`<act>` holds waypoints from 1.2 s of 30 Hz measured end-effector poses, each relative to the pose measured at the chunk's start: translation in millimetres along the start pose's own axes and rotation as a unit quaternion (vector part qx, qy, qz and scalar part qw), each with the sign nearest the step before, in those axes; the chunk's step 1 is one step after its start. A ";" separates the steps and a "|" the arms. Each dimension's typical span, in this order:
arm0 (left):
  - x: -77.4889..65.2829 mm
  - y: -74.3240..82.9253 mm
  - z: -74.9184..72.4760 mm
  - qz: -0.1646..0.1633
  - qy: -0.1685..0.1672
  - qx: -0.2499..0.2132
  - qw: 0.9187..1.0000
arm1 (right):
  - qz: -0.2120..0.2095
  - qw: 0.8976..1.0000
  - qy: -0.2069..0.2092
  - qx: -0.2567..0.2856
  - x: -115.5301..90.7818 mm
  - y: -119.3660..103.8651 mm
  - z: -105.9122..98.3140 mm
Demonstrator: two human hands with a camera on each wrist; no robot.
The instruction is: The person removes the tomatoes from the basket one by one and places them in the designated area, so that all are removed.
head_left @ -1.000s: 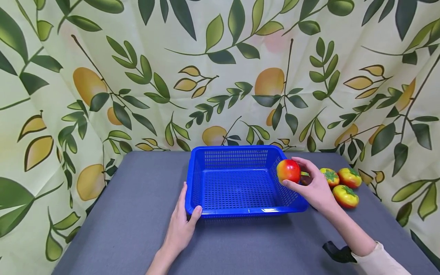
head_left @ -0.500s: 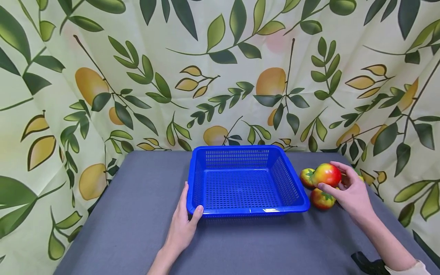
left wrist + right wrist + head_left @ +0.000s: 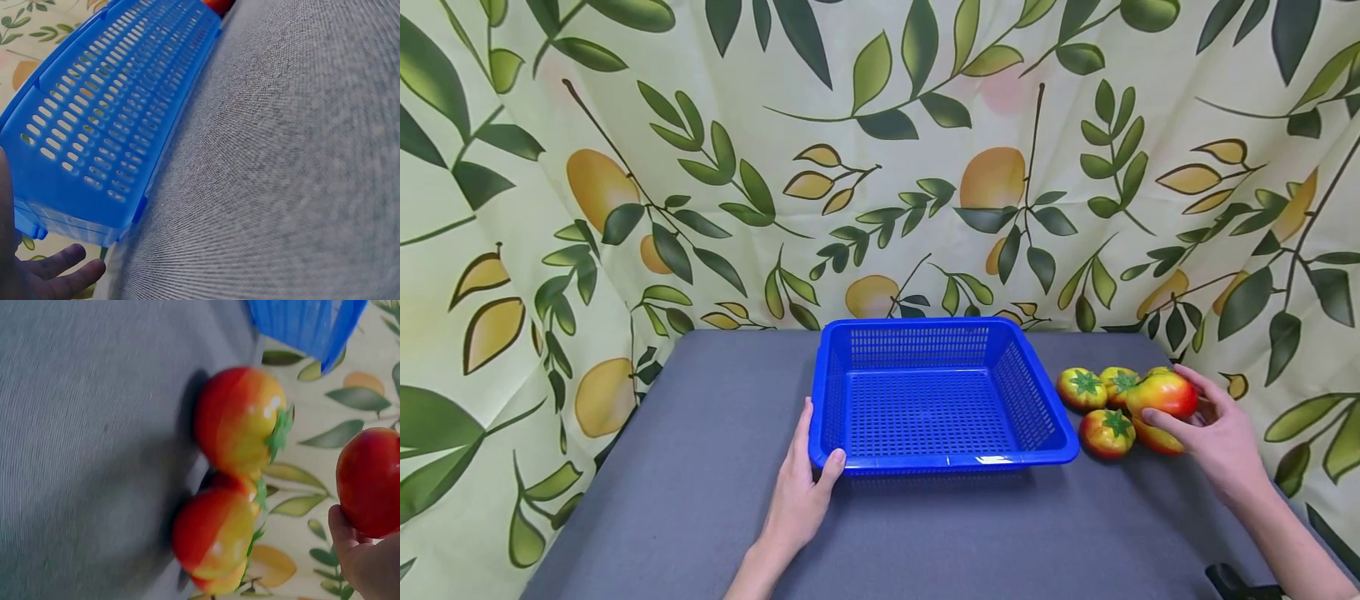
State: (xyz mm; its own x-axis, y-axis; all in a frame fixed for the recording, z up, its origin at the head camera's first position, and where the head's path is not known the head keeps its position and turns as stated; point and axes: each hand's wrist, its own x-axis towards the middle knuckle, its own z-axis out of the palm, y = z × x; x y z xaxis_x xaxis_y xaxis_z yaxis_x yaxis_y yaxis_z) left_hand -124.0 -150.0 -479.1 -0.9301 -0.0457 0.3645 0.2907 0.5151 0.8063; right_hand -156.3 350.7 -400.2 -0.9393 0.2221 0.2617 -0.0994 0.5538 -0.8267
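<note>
My left hand [image 3: 801, 492] lies at the near left corner of a blue plastic basket [image 3: 943, 460], thumb on the front rim and fingers along the left side. In the left wrist view two fingers [image 3: 69, 272] stretch out straight below the basket's corner. My right hand [image 3: 1221, 437] holds a red and yellow mango-like fruit [image 3: 1163, 395] over the right side of the table, thumb in front. The right wrist view shows this fruit [image 3: 372, 484] raised beside the group. Under it sit several squat red and yellow tomato-like fruits [image 3: 1107, 433] with green leafy tops.
A grey cloth [image 3: 947, 533] covers the table. Behind and at both sides hangs a curtain [image 3: 737, 167] printed with leaves and fruit. A black strap [image 3: 1232, 579] shows near the right wrist.
My right hand has carried the mango-like fruit rightward from the basket's right rim to over the tomato-like fruits, uncovering the left ones. My left hand stays at the corner.
</note>
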 end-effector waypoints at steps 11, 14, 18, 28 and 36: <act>0.2 0.6 0.3 -0.002 0.000 0.000 1.000 | 0.057 0.994 0.077 0.044 9.6 25.4 -27.5; 0.6 0.9 0.2 -0.001 0.000 0.001 1.000 | 0.097 0.990 0.092 0.046 12.7 33.1 -33.0; 0.8 1.2 0.0 0.001 0.001 0.001 1.000 | 0.141 0.982 0.103 0.072 14.9 45.0 -39.6; 0.5 0.7 0.0 -0.004 0.001 0.003 1.000 | 0.197 0.969 0.111 0.102 21.0 67.1 -57.2; 1.1 0.4 0.3 0.008 0.005 0.005 1.000 | 0.278 0.955 0.098 -0.019 31.7 83.2 -60.3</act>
State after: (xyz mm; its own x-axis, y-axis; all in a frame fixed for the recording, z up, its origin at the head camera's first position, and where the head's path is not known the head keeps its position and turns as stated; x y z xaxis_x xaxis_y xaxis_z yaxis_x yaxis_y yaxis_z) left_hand -125.0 -149.6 -478.5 -0.9227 -0.0456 0.3827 0.3039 0.5248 0.7951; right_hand -174.5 452.2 -430.7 -0.7636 0.6340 -0.1226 0.4128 0.3334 -0.8476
